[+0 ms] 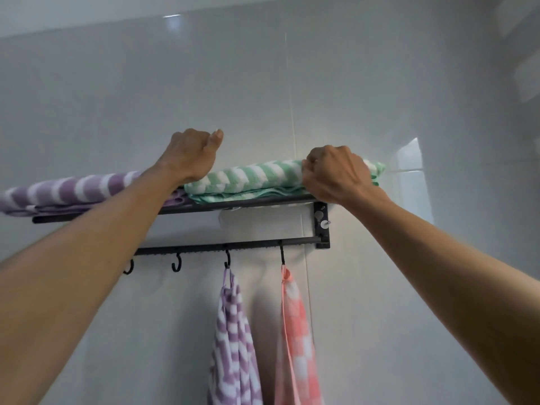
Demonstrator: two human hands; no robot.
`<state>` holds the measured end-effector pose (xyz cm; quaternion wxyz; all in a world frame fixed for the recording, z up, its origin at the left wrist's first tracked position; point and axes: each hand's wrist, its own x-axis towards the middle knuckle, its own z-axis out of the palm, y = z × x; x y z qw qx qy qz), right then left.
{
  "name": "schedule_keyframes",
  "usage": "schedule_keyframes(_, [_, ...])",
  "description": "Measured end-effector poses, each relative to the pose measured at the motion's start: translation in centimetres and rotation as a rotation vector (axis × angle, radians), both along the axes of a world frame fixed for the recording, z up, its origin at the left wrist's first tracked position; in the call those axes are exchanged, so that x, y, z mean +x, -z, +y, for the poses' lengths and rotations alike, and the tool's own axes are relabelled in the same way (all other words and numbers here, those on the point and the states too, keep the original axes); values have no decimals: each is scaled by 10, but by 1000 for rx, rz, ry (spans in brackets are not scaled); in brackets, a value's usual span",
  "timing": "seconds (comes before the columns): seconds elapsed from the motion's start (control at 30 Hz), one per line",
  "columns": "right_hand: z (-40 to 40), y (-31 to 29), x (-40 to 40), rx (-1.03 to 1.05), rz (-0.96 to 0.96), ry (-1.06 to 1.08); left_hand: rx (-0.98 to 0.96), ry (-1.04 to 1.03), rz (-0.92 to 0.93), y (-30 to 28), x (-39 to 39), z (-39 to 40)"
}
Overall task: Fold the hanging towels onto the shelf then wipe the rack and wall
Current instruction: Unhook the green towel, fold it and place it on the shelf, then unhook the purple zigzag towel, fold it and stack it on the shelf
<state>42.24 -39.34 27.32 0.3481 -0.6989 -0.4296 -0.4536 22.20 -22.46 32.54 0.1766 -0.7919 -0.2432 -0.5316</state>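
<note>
A black wall rack (257,202) carries two folded towels on its top shelf: a purple-and-white one (73,188) on the left and a green-and-white one (257,176) on the right. My right hand (336,173) grips the right part of the green towel, fingers curled into it. My left hand (190,153) is a loose fist above the green towel's left end, its wrist over the towel, nothing visible in it. A purple checked towel (233,346) and a pink checked towel (298,346) hang from hooks on the lower bar (251,244).
Two empty black hooks (176,264) hang at the left of the lower bar. The grey tiled wall (292,83) rises behind the rack, with a vertical grout line near its middle. The rack's right bracket (321,226) is fixed to the wall.
</note>
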Motion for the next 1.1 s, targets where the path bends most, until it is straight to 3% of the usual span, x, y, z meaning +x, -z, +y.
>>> schedule_keyframes(0.1, [1,17,-19,13,-70,2,46,11,-46,16,-20,-11])
schedule_keyframes(0.43, [4,47,-117,-8,105,-148,38,96,-63,64,-112,-23])
schedule_keyframes(0.63, [20,108,-175,-130,292,-190,-158,269,-40,135,-163,-11])
schedule_keyframes(0.77, [23,152,-188,-243,432,-208,-390,314,-20,191,-175,7])
schedule_keyframes(0.9, [27,182,-177,-262,530,-218,-598,344,-12,237,-164,19])
schedule_keyframes(1.1, [56,210,-146,-292,692,-266,-725,358,10,289,-122,34])
